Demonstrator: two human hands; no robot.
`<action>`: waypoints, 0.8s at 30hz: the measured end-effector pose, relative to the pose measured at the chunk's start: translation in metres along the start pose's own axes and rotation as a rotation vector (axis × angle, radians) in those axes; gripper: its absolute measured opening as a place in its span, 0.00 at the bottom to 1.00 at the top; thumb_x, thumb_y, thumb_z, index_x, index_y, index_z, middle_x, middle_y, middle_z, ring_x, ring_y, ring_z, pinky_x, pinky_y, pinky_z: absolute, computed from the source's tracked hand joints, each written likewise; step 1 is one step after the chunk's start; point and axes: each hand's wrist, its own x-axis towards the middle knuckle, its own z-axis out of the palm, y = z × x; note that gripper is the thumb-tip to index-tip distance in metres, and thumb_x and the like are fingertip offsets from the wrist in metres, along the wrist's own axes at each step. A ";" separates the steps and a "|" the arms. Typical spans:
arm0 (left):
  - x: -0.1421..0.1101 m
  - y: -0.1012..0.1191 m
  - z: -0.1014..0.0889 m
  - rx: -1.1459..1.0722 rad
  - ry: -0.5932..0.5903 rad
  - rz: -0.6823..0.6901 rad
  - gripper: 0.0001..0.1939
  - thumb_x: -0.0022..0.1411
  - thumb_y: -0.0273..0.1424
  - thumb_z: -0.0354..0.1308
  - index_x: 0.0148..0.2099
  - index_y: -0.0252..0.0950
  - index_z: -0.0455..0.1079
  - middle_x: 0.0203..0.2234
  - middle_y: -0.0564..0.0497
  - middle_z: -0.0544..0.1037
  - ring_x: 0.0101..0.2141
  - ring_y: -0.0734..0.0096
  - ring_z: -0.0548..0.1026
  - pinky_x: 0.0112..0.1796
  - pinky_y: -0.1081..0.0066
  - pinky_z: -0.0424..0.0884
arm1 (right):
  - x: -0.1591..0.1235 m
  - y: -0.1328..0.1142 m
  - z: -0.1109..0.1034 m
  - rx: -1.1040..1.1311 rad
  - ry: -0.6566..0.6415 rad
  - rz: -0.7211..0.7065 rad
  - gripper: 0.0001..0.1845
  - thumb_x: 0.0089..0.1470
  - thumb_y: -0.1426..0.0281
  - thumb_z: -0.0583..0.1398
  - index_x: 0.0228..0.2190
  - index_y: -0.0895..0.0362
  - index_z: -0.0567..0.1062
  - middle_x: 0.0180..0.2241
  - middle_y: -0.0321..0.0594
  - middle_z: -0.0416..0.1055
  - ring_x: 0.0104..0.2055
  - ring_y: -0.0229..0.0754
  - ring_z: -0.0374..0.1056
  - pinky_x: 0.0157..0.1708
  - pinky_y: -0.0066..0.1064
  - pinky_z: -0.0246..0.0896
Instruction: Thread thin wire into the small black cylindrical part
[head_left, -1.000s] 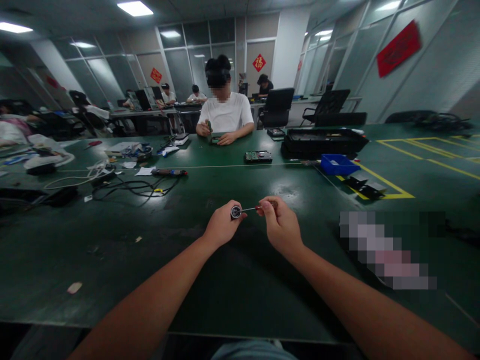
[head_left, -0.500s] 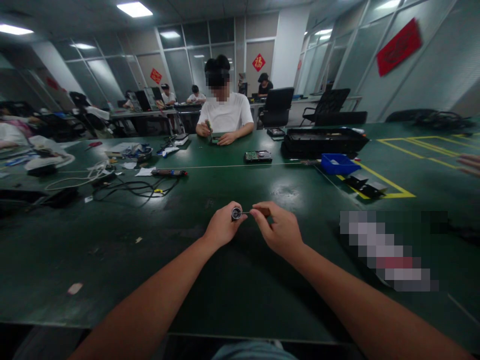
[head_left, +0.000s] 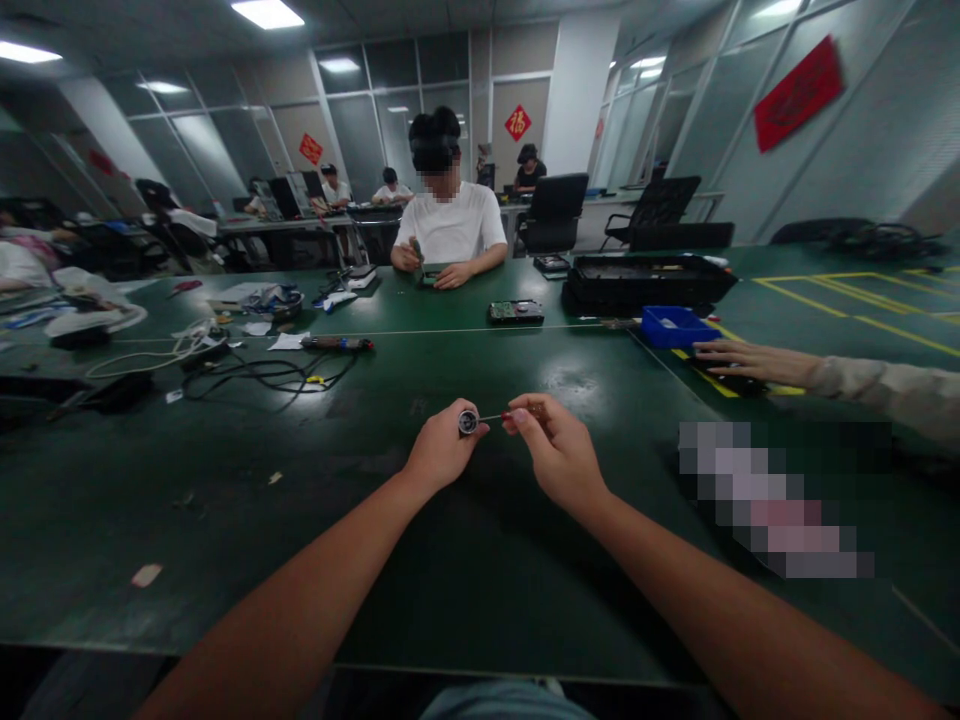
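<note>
福 point(head_left: 517, 123), in gold — red diamond sign point(head_left: 517, 124)

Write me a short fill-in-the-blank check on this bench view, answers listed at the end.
1. The dark cylindrical part with a round silvery end is in the person's ____ hand.
2. The slim metal-shafted tool with a reddish handle is in the person's ____ hand.
3. The small open plastic box near the long black tray is ____.

Missing words: left; right; blue.

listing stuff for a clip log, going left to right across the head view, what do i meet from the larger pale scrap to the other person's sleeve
Larger pale scrap → dark pen-like tool → left hand → thin metal shaft → right hand → blue tray → other person's sleeve
</note>
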 end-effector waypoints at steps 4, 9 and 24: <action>0.000 0.003 -0.001 0.006 -0.030 0.020 0.06 0.62 0.34 0.59 0.40 0.40 0.67 0.31 0.55 0.75 0.30 0.72 0.71 0.30 0.72 0.60 | 0.007 0.009 0.001 0.171 0.094 0.098 0.13 0.62 0.59 0.56 0.37 0.56 0.74 0.30 0.39 0.74 0.33 0.40 0.72 0.37 0.35 0.67; 0.001 0.003 -0.002 0.047 -0.028 0.032 0.07 0.61 0.35 0.60 0.40 0.40 0.68 0.31 0.55 0.75 0.31 0.71 0.71 0.31 0.72 0.60 | 0.018 0.019 -0.003 0.522 0.112 0.375 0.14 0.58 0.57 0.58 0.32 0.56 0.72 0.25 0.35 0.69 0.27 0.38 0.68 0.32 0.35 0.68; 0.000 0.002 -0.001 0.027 -0.012 -0.005 0.09 0.62 0.38 0.59 0.42 0.41 0.68 0.30 0.55 0.75 0.29 0.72 0.71 0.30 0.72 0.60 | 0.005 0.005 -0.002 -0.021 0.076 0.029 0.13 0.64 0.60 0.54 0.40 0.55 0.71 0.32 0.41 0.76 0.34 0.43 0.74 0.37 0.37 0.68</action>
